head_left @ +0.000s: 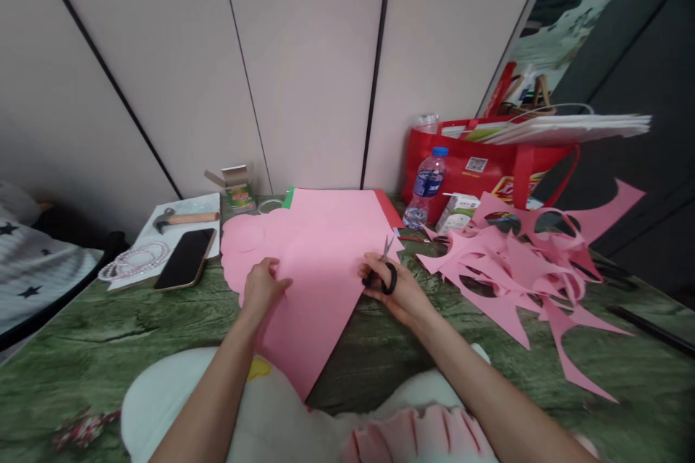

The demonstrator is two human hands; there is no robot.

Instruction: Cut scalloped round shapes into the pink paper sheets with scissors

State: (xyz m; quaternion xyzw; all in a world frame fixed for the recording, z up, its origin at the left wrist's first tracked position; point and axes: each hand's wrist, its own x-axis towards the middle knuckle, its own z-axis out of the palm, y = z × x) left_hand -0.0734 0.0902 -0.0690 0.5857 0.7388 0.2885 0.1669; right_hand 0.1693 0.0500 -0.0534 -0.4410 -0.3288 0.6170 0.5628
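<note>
Head view: the pink sheet lies at the counter's centre. The left hand presses on it at 9 o'clock; whether it grips I cannot tell. The right hand, at 3 o'clock, is clamped on black scissors. Pink scraps are piled further towards 3 o'clock.

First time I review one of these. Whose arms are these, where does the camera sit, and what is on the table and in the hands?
No machine here: a person's two bare arms, seen from a camera on their head looking down. The left hand rests, fingers curled, on a large pink sheet on the green table. The right hand holds black scissors at the sheet's edge. Left lie a phone, hammer and beads; right, pink offcuts, a water bottle and a red bag.
</note>
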